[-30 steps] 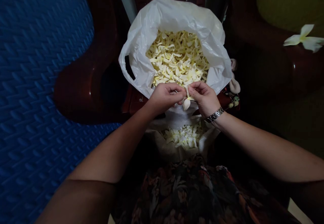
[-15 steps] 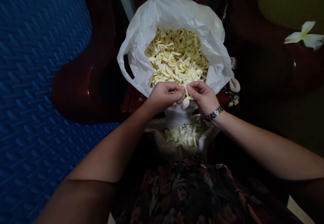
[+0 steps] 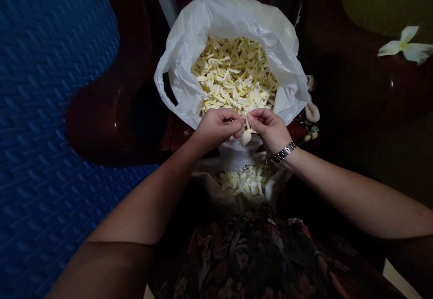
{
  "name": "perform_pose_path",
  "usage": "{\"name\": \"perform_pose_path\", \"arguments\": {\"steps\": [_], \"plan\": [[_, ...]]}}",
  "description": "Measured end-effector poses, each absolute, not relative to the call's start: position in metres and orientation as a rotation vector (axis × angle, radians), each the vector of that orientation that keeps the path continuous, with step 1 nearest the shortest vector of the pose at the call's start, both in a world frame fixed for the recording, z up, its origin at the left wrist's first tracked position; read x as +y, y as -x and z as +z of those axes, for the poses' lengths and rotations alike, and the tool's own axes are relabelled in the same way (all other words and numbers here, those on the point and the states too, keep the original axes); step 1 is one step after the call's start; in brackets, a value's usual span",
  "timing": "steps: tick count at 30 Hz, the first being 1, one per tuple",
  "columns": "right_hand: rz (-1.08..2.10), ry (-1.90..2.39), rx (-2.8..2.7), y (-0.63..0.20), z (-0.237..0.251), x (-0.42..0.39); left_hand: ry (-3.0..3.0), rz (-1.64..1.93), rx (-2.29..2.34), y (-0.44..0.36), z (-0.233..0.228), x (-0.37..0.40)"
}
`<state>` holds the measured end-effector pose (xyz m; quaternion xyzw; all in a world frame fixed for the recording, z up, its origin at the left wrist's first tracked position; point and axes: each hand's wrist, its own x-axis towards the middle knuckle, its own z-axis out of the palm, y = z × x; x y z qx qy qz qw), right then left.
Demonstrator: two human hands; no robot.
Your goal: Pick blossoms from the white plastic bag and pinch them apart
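A small white flower [image 3: 246,136] with a yellowish centre hangs petals-down between my hands, over the front rim of a white plastic bag [image 3: 184,33]. My right hand [image 3: 269,125], with a metal-link band on its wrist, pinches the flower near its upper end. My left hand [image 3: 219,126] is closed in a pinch right beside it, fingertips at the flower's top; whether they grip the flower's end is partly hidden. Many pale yellow-white flowers [image 3: 237,73] fill the plastic bag. Below my hands, nearer my body, a pale cloth-like bag [image 3: 216,193] holds more white flowers [image 3: 245,179].
Dark red, glossy carved wooden furniture [image 3: 94,114] curves on both sides. A blue textured mat [image 3: 50,154] covers the left floor. One larger white flower [image 3: 406,46] rests on the right wooden arm. Small trinkets [image 3: 311,112] hang at the plastic bag's right side.
My fingertips have drawn slightly closer together at the flower's upper end. The whole view has shifted a little; the flower is still held over the bag's front rim.
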<state>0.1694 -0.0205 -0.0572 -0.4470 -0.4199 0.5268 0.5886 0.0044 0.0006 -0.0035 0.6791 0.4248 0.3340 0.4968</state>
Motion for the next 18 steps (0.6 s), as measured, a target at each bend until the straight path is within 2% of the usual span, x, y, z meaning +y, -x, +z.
{"name": "perform_pose_path", "arguments": {"steps": [18], "plan": [[1.084, 1.113, -1.144, -0.1738, -0.0576, -0.0212, -1.637, 0.780, 1.038, -0.0038, -0.0079, 0.0009]]}}
